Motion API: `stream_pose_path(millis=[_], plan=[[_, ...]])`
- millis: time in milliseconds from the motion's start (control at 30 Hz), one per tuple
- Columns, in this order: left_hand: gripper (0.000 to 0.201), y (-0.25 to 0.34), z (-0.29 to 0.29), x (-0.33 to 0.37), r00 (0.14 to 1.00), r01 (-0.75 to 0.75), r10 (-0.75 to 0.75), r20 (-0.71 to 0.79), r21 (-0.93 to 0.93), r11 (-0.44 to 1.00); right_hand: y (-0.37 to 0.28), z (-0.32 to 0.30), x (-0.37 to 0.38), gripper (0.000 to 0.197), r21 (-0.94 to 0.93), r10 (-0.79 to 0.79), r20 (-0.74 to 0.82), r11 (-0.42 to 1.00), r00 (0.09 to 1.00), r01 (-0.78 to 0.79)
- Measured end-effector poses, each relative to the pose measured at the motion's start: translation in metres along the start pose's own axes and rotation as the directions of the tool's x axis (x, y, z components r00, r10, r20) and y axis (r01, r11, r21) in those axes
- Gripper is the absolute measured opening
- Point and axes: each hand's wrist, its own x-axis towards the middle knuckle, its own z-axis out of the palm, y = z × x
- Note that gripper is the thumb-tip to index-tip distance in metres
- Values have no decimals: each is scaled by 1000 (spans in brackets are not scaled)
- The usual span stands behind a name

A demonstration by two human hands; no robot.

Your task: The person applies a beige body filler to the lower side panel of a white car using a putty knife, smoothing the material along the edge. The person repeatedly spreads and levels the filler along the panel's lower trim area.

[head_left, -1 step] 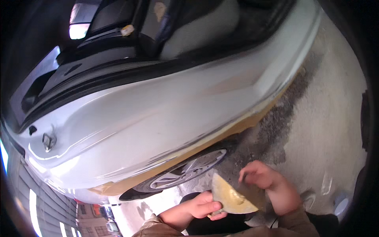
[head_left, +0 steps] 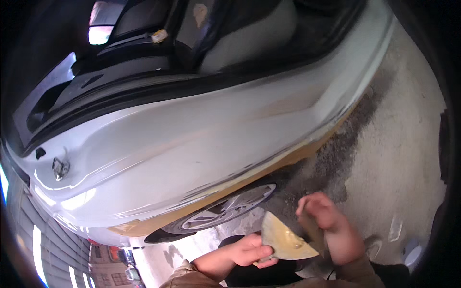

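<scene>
My left hand point(head_left: 253, 250) grips a roughly triangular putty board point(head_left: 273, 240) at its left edge, thumb on top. Pale yellow putty point(head_left: 289, 238) is smeared over the board's face, with a thicker lump near its right side. To the right, my right hand point(head_left: 322, 211) pinches a thin, flat putty scraper point(head_left: 312, 231), whose brownish-grey blade points down beside the board. A narrow gap seems to part the scraper from the putty. Beyond both hands stands a silver-white car body point(head_left: 201, 139), its side panel dull and streaked.
Brown masking paper point(head_left: 230, 194) runs along the car's lower edge above a spoked wheel point(head_left: 228, 206). The concrete floor point(head_left: 389, 158) has a dark, rough patch point(head_left: 331, 168). A pale round container point(head_left: 413, 255) stands at the lower right. A small yellow-white item point(head_left: 159, 36) lies by the car's dark interior.
The putty board and my left hand have shifted slightly right. My right hand has moved a little right, and the scraper's blade shows more clearly.
</scene>
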Motion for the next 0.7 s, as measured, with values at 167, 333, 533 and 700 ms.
stream_pose_path(millis=[167, 333, 533, 700], plan=[[42, 5, 1, 9, 987, -104, 88, 133, 118, 988, 5, -16, -10, 37, 45, -485, 270, 869, 832, 493], [36, 12, 5, 4, 997, -74, 79, -12, 238, 968, 21, -11, 9, 28, 245, -262, -635, 824, 727, 510], [51, 6, 17, -1, 938, -74, 154, -310, 256, 964, 6, -19, 18, 27, -9, -554, -440, 790, 706, 614], [59, -2, 5, -1, 900, -27, 152, -408, 297, 955, 10, -21, 41, 35, 160, -522, -423, 762, 741, 627]])
